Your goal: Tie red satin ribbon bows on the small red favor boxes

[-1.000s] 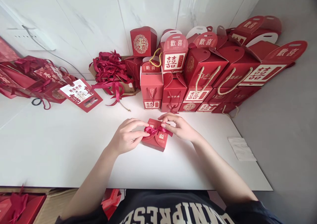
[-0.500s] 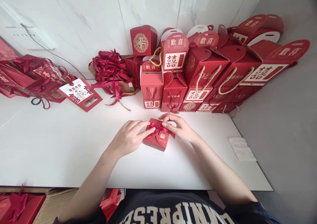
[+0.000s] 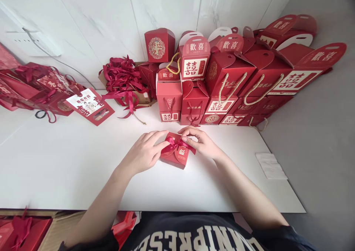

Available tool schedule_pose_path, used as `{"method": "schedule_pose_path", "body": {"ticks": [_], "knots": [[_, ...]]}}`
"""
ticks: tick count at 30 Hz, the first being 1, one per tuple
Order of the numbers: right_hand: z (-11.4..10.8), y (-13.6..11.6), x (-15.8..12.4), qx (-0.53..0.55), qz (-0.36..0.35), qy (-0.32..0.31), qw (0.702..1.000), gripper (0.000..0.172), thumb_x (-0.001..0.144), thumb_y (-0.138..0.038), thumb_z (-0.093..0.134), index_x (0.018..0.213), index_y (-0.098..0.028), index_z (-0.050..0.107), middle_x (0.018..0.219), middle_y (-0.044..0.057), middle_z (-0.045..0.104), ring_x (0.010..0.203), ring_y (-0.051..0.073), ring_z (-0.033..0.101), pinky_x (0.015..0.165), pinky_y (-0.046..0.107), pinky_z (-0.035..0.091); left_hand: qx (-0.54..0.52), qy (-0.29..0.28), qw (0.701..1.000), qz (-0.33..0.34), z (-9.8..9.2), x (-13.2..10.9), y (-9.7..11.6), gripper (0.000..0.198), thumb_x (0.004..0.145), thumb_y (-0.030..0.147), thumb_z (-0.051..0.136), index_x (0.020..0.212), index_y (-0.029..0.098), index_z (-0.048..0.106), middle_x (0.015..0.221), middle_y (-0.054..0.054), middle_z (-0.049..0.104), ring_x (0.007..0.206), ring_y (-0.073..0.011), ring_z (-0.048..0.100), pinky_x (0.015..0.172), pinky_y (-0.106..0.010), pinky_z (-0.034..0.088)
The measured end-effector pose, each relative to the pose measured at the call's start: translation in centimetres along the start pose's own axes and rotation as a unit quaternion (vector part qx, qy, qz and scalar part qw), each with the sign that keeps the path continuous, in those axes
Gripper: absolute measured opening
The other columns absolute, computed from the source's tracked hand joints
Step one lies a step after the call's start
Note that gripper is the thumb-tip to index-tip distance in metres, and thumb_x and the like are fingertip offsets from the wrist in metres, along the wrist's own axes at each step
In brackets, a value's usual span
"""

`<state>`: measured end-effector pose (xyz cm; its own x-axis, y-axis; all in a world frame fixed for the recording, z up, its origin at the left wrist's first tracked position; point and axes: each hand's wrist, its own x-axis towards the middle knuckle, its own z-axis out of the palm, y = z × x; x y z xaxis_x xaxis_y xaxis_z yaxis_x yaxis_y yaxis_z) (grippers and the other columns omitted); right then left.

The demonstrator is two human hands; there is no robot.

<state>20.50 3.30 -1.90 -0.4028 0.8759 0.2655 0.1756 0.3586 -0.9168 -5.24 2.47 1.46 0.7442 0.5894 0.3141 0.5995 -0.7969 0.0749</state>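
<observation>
Nearest lies a dark short-sleeved shirt (image 3: 188, 219) with white lettering, and beyond it the smooth white tabletop (image 3: 69, 162). On the tabletop, in front of the person and between both hands, sits a small, flat, red cardboard gift box (image 3: 174, 160) with interlocking curved flaps. Its printed top faces up; the near edge slants, the right end closer to the person. The top looks nearly square, so its long axis cannot be told. A glossy crimson ribbon (image 3: 175, 144) is bowed over the flaps, its tails reaching left and right. The left hand (image 3: 144, 153) has its thumb against the ribbon's left side, forefinger slightly apart; whether it grips cannot be told. The right hand (image 3: 203, 143) pinches the ribbon's right side narrowly between thumb and fingers. Farther back stand stacked red cardboard boxes with rope handles (image 3: 191, 101), and left of them a heap of crimson ribbons (image 3: 120, 75) in a brown carton. White marbled wall tiles (image 3: 97, 21) rise behind.
</observation>
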Motion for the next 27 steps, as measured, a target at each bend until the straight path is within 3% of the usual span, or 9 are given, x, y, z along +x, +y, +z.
{"method": "schedule_pose_path", "body": {"ticks": [2, 6, 11, 17, 22, 27], "knots": [[0.0, 0.0, 0.0, 0.012, -0.003, -0.001, 1.000, 0.020, 0.096, -0.038, 0.054, 0.090, -0.022, 0.062, 0.113, 0.007, 0.064, 0.107, 0.020, 0.059, 0.097, 0.035, 0.043, 0.031, -0.014, 0.999, -0.009, -0.3, 0.4, 0.2, 0.040, 0.087, 0.006, 0.045, 0.117, 0.024, 0.065, 0.146, -0.008, 0.048, 0.125, -0.0272, 0.051, 0.099, -0.044, 0.046], [0.2, 0.0, 0.0, 0.036, -0.002, -0.010, 0.999, 0.026, 0.096, -0.039, 0.052, 0.079, -0.020, 0.057, 0.110, 0.006, 0.064, 0.104, 0.019, 0.060, 0.095, 0.035, 0.044, 0.052, 0.011, 0.999, -0.005, -0.8, 1.1, 0.6, 0.027, 0.090, 0.010, 0.046, 0.101, 0.023, 0.067, 0.138, -0.008, 0.056, 0.123, -0.0260, 0.053, 0.096, -0.043, 0.046], [0.3, 0.2, 0.0, 0.039, 0.007, -0.022, 0.999, 0.035, 0.096, -0.042, 0.052, 0.070, -0.019, 0.055, 0.114, 0.007, 0.062, 0.104, 0.020, 0.059, 0.093, 0.035, 0.044, -0.119, 0.021, 0.991, -0.063, -0.6, 2.2, 0.6, 0.012, 0.088, 0.021, 0.055, 0.080, 0.020, 0.063, 0.131, -0.006, 0.058, 0.122, -0.0251, 0.052, 0.101, -0.042, 0.042], [0.1, 0.8, 0.0, 0.038, 0.024, -0.024, 0.999, 0.035, 0.095, -0.043, 0.054, 0.071, -0.019, 0.059, 0.120, 0.007, 0.059, 0.114, 0.021, 0.056, 0.101, 0.036, 0.039, -0.359, 0.013, 0.915, -0.185, 2.7, 2.5, -0.6, 0.025, 0.090, 0.029, 0.054, 0.068, 0.019, 0.058, 0.128, -0.005, 0.059, 0.123, -0.0219, 0.052, 0.108, -0.040, 0.038], [0.2, 1.6, 0.1, 0.046, 0.040, -0.015, 0.998, 0.035, 0.094, -0.044, 0.055, 0.070, -0.018, 0.059, 0.121, 0.008, 0.058, 0.116, 0.021, 0.055, 0.100, 0.036, 0.040, -0.439, 0.054, 0.862, -0.249, 4.9, 2.2, -0.7, 0.035, 0.089, 0.031, 0.056, 0.057, 0.018, 0.052, 0.127, -0.005, 0.060, 0.119, -0.0239, 0.054, 0.108, -0.040, 0.037], [0.0, 1.7, 0.0, 0.051, 0.048, 0.003, 0.998, 0.033, 0.093, -0.046, 0.056, 0.073, -0.019, 0.060, 0.127, 0.008, 0.056, 0.124, 0.022, 0.050, 0.104, 0.036, 0.037, -0.472, 0.091, 0.839, -0.254, 5.6, 1.9, -0.3, 0.035, 0.089, 0.031, 0.056, 0.057, 0.018, 0.051, 0.125, -0.006, 0.060, 0.119, -0.0238, 0.056, 0.107, -0.039, 0.038]]}}
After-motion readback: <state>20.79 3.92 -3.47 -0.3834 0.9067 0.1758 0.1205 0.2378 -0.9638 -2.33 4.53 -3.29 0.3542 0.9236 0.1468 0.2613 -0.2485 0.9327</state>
